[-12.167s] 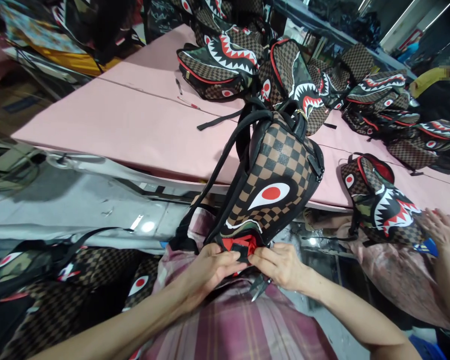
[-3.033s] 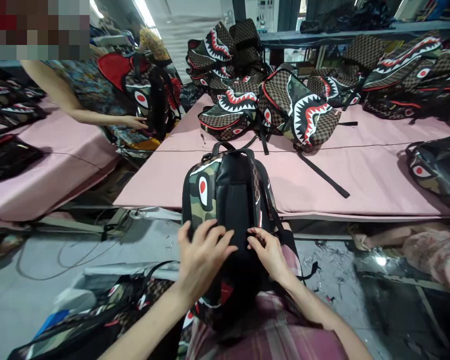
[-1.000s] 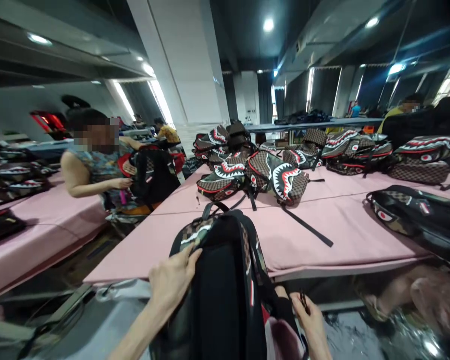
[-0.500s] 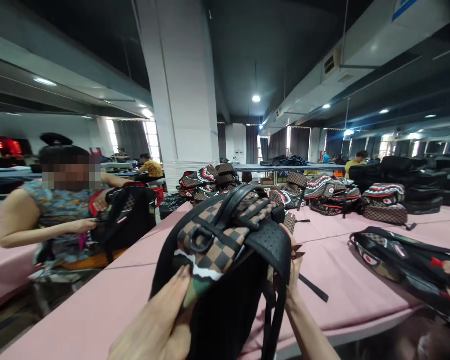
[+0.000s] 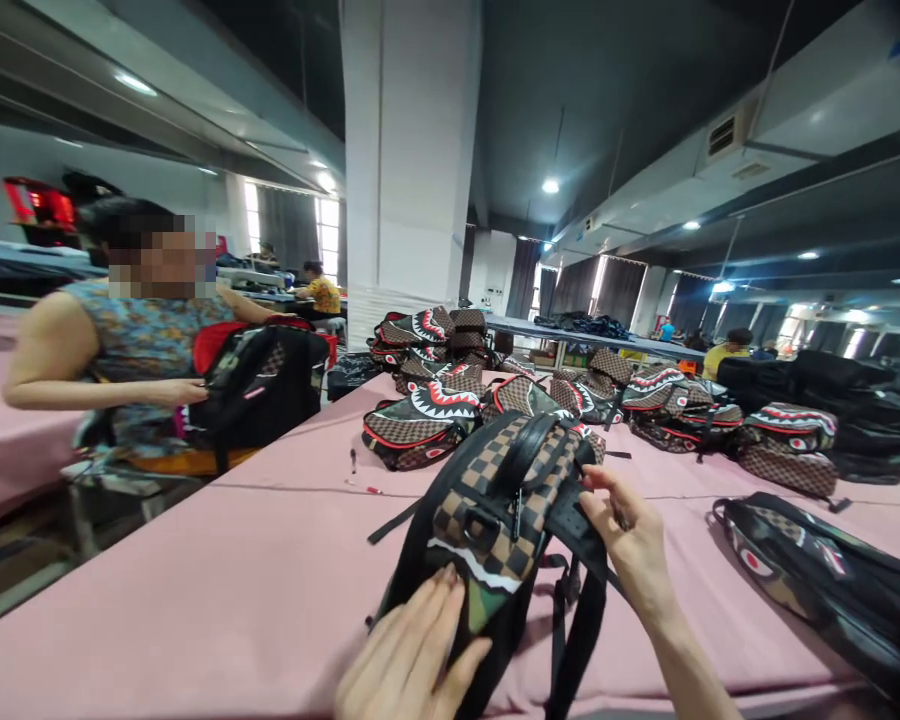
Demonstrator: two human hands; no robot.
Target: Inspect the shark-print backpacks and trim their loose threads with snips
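Brown-and-black checks covered the top of the backpack (image 5: 495, 540), which lay between the person's two hands at the near side of the pink table (image 5: 232, 580). Its long axis ran away from the person, leaning slightly to the right, with the carry handle (image 5: 525, 455) at the far end. Whether its base rested on the table could not be told.

The left hand (image 5: 412, 650) lay flat along the near left part, fingers together and thumb spread. The right hand (image 5: 634, 535) was at the upper right edge, nearer the handle, its curled fingers by the shoulder strap (image 5: 585, 630); whether they pinched it was unclear. That strap hung down between the backpack and the right forearm.

Straight beyond the handle, a pile of bags (image 5: 435, 410) blocked the way deeper across the table. Another bag (image 5: 817, 580) lay to the right, well apart, while two pens (image 5: 353, 462) lay to the left. Farther left, a co-worker (image 5: 135, 350) held a black bag (image 5: 270, 390).
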